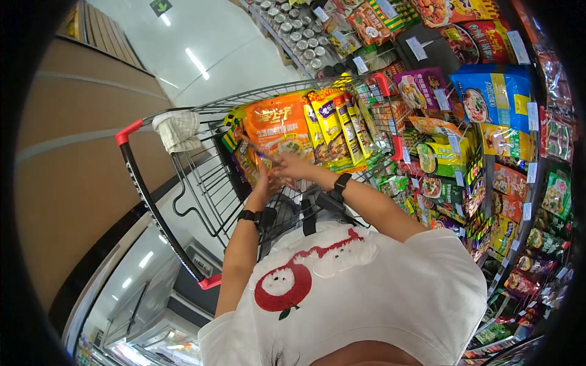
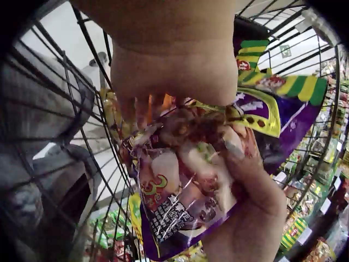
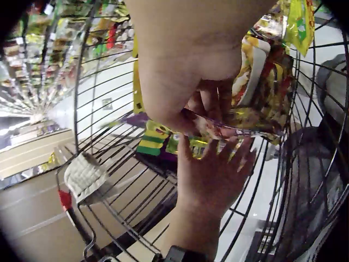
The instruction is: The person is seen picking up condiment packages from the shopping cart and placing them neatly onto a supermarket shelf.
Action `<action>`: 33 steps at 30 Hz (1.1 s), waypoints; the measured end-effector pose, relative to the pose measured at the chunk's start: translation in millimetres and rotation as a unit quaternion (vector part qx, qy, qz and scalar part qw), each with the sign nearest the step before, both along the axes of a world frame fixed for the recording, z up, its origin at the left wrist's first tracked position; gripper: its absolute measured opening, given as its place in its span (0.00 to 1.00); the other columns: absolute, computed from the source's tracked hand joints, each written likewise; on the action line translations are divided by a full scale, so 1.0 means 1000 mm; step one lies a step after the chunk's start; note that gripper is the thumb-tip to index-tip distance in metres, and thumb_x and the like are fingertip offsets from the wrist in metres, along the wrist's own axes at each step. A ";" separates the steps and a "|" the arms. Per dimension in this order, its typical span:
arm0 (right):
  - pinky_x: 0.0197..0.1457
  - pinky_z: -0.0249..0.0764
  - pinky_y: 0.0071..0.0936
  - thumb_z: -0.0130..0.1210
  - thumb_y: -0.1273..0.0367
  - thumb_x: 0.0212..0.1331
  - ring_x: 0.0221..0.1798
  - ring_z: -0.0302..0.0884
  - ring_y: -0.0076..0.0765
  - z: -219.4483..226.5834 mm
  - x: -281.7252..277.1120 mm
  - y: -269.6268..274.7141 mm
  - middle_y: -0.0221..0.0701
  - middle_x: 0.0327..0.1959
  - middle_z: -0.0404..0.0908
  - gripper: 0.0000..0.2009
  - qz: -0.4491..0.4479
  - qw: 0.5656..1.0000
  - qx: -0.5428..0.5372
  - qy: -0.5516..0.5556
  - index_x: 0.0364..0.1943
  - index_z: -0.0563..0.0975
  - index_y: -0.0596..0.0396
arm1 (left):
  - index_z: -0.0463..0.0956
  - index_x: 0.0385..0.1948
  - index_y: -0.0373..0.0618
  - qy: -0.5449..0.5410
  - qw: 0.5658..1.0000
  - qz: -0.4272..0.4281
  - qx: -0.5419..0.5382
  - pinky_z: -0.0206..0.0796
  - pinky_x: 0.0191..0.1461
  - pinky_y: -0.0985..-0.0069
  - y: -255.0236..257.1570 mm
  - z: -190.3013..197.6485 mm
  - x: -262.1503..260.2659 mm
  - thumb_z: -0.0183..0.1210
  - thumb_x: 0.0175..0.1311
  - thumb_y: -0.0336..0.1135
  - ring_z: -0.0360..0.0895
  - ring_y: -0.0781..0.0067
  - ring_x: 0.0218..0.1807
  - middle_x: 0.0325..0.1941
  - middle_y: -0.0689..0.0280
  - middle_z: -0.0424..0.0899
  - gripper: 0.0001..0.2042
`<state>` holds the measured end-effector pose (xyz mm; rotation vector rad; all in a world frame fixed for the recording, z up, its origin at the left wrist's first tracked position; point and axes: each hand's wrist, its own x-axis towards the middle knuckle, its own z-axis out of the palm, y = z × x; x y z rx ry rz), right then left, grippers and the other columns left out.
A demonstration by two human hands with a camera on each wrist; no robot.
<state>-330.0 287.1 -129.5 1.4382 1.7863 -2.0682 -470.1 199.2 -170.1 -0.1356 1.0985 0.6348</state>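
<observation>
A glossy purple food packet is held between both hands above the cart; the head view shows it nearly edge-on. The left hand holds one side, its spread fingers meeting the packet's edge in the right wrist view, where that hand comes from below. On the other side the right hand grips the packet, with curled fingers seen in the right wrist view. Beneath and beside them lie a large orange packet and a purple packet with green and yellow stripes.
The wire cart surrounds the hands, with yellow packets at its far end and a whitish cloth over its rim near the handle. Shelves of hanging packets stand close on the right. Several cans stand beyond the cart.
</observation>
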 end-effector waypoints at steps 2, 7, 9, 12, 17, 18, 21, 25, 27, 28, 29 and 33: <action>0.32 0.70 0.34 0.54 0.61 0.49 0.34 0.75 0.46 0.045 -0.003 0.008 0.47 0.31 0.75 0.23 0.144 0.977 0.149 -0.051 0.42 0.61 0.63 | 0.63 0.51 0.53 -0.069 0.997 0.045 0.013 0.56 0.56 0.65 -0.002 -0.005 0.016 0.30 0.58 0.65 0.66 0.67 0.51 0.49 0.66 0.68 0.30; 0.34 0.68 0.47 0.54 0.65 0.39 0.33 0.72 0.57 0.110 0.024 0.002 0.50 0.29 0.74 0.29 0.154 0.918 0.356 -0.087 0.48 0.58 0.60 | 0.60 0.54 0.51 -0.148 0.967 0.181 0.098 0.59 0.56 0.64 0.038 0.102 0.059 0.35 0.59 0.62 0.65 0.65 0.55 0.56 0.65 0.66 0.29; 0.35 0.68 0.46 0.54 0.64 0.39 0.35 0.72 0.57 0.155 0.036 0.004 0.49 0.29 0.74 0.32 0.119 0.915 0.367 -0.113 0.51 0.57 0.60 | 0.62 0.53 0.50 -0.198 0.946 0.204 0.159 0.60 0.55 0.64 0.053 0.116 0.071 0.38 0.59 0.59 0.67 0.64 0.53 0.53 0.64 0.68 0.27; 0.30 0.68 0.40 0.56 0.66 0.36 0.29 0.72 0.49 0.206 0.065 0.002 0.41 0.27 0.75 0.35 0.049 0.855 0.508 -0.090 0.54 0.59 0.59 | 0.66 0.48 0.47 -0.411 0.841 0.257 0.239 0.61 0.53 0.65 0.076 0.166 0.090 0.44 0.61 0.46 0.69 0.62 0.49 0.47 0.61 0.72 0.18; 0.24 0.60 0.29 0.58 0.68 0.33 0.19 0.65 0.30 0.269 0.110 -0.011 0.25 0.19 0.69 0.27 -0.001 0.703 0.711 -0.023 0.47 0.71 0.55 | 0.66 0.47 0.45 -0.113 0.867 0.022 0.485 0.61 0.51 0.66 0.060 0.237 0.120 0.44 0.60 0.41 0.69 0.61 0.48 0.46 0.60 0.72 0.16; 0.24 0.59 0.27 0.58 0.67 0.33 0.18 0.65 0.28 0.275 0.118 -0.017 0.23 0.18 0.68 0.26 0.014 0.665 0.746 -0.037 0.46 0.72 0.54 | 0.66 0.47 0.45 0.029 0.841 -0.053 0.538 0.61 0.51 0.66 0.056 0.244 0.126 0.44 0.60 0.40 0.69 0.61 0.48 0.46 0.59 0.72 0.16; 0.24 0.53 0.23 0.58 0.65 0.36 0.16 0.61 0.21 0.287 0.138 -0.031 0.21 0.15 0.62 0.20 -0.026 0.585 0.808 -0.062 0.40 0.76 0.52 | 0.66 0.46 0.44 0.247 0.736 -0.163 0.608 0.61 0.51 0.66 0.045 0.264 0.145 0.44 0.59 0.37 0.69 0.61 0.48 0.45 0.59 0.72 0.15; 0.23 0.51 0.21 0.57 0.66 0.38 0.16 0.60 0.19 0.301 0.163 -0.040 0.20 0.15 0.61 0.18 -0.047 0.550 0.832 -0.060 0.39 0.76 0.52 | 0.67 0.45 0.42 0.325 0.667 -0.196 0.642 0.61 0.50 0.67 0.038 0.280 0.167 0.44 0.58 0.33 0.69 0.60 0.47 0.45 0.58 0.72 0.14; 0.23 0.50 0.21 0.56 0.67 0.39 0.16 0.59 0.19 0.304 0.173 -0.043 0.19 0.15 0.62 0.17 -0.060 0.528 0.845 -0.061 0.39 0.76 0.51 | 0.67 0.45 0.42 0.349 0.641 -0.208 0.652 0.61 0.49 0.67 0.038 0.285 0.177 0.44 0.57 0.31 0.69 0.60 0.47 0.44 0.57 0.72 0.13; 0.23 0.50 0.20 0.56 0.67 0.39 0.16 0.59 0.19 0.305 0.178 -0.045 0.19 0.15 0.62 0.17 -0.065 0.518 0.851 -0.061 0.39 0.76 0.50 | 0.67 0.44 0.41 0.360 0.629 -0.212 0.656 0.61 0.49 0.67 0.038 0.288 0.180 0.44 0.57 0.30 0.69 0.59 0.46 0.44 0.57 0.72 0.13; 0.23 0.50 0.20 0.56 0.68 0.39 0.16 0.59 0.19 0.307 0.182 -0.047 0.19 0.15 0.61 0.16 -0.070 0.509 0.856 -0.061 0.39 0.77 0.50 | 0.67 0.44 0.41 0.370 0.618 -0.216 0.659 0.61 0.49 0.67 0.036 0.291 0.183 0.44 0.57 0.29 0.69 0.59 0.46 0.44 0.57 0.72 0.13; 0.23 0.49 0.20 0.57 0.68 0.38 0.16 0.60 0.18 0.308 0.196 -0.057 0.18 0.17 0.66 0.16 -0.095 0.488 0.867 -0.045 0.37 0.77 0.49 | 0.67 0.43 0.40 0.404 0.580 -0.228 0.670 0.61 0.48 0.67 0.033 0.302 0.193 0.44 0.56 0.25 0.69 0.58 0.46 0.43 0.56 0.73 0.13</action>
